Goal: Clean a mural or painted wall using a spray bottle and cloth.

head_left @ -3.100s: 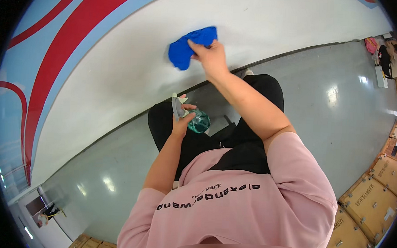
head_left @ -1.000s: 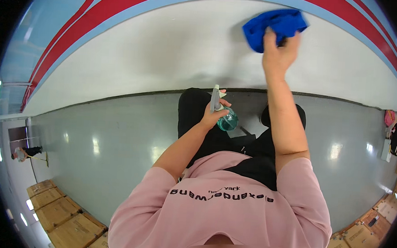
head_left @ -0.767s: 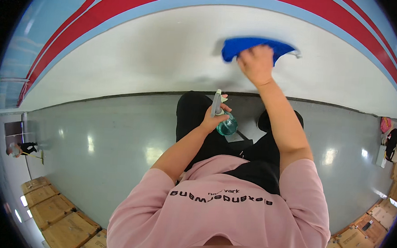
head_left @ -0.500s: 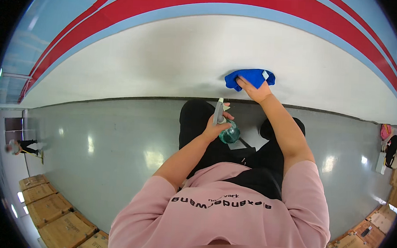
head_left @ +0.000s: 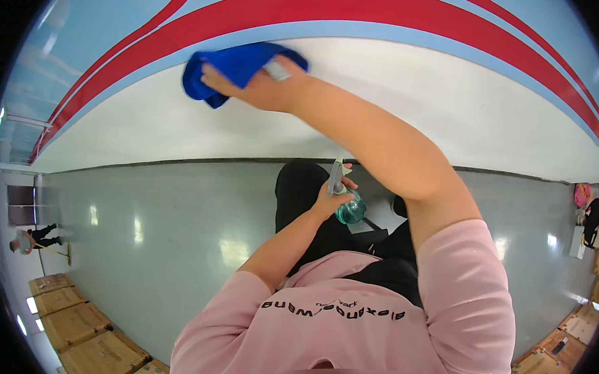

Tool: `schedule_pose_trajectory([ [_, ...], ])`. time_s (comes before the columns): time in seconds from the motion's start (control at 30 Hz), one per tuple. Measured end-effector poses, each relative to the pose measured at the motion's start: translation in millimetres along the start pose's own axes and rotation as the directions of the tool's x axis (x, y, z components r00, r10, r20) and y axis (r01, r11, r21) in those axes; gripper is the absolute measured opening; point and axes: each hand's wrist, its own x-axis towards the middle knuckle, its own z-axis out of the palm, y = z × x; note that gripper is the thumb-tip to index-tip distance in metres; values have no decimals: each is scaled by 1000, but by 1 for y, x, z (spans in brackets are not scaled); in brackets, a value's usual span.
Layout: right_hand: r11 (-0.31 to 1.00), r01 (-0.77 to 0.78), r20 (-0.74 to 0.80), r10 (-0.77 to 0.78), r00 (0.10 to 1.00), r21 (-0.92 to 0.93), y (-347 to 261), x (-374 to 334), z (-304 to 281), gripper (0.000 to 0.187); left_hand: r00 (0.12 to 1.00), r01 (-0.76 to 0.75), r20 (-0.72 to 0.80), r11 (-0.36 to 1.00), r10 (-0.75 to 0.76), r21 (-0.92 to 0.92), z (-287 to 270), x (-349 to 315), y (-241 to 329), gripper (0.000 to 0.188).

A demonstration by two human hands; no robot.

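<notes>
The person's right hand point(head_left: 269, 94) had carried the blue cloth point(head_left: 235, 63) from low on the white wall point(head_left: 399, 91) up and leftward to the light blue stripe point(head_left: 389, 33), the right forearm point(head_left: 363, 133) now reaching across.

Two lines of black lettering point(head_left: 334, 311) cross the pink shirt point(head_left: 372, 346).
</notes>
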Motion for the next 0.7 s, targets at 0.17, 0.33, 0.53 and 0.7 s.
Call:
schedule_pose_trajectory([
  [0.17, 999, 34, -51, -33, 998, 29, -1, 30, -11, 51, 994, 73, -86, 997, -72, 5, -3, -1, -7, 70],
  [0.33, 969, -128, 111, 106, 988, 210, -68, -30, -11, 49, 998, -42, -42, 999, 42, -6, 0, -1, -4, 71],
  [0.53, -530, -272, 550, 484, 681, 803, -106, -157, -2, 43, 1000, -28, 9, 999, 29, -25, -4, -3, 7, 72],
  [0.7, -511, -445, 672, 468, 574, 736, -97, -175, -2, 54, 998, -8, 60, 1000, 7, 24, -13, -2, 7, 72],
])
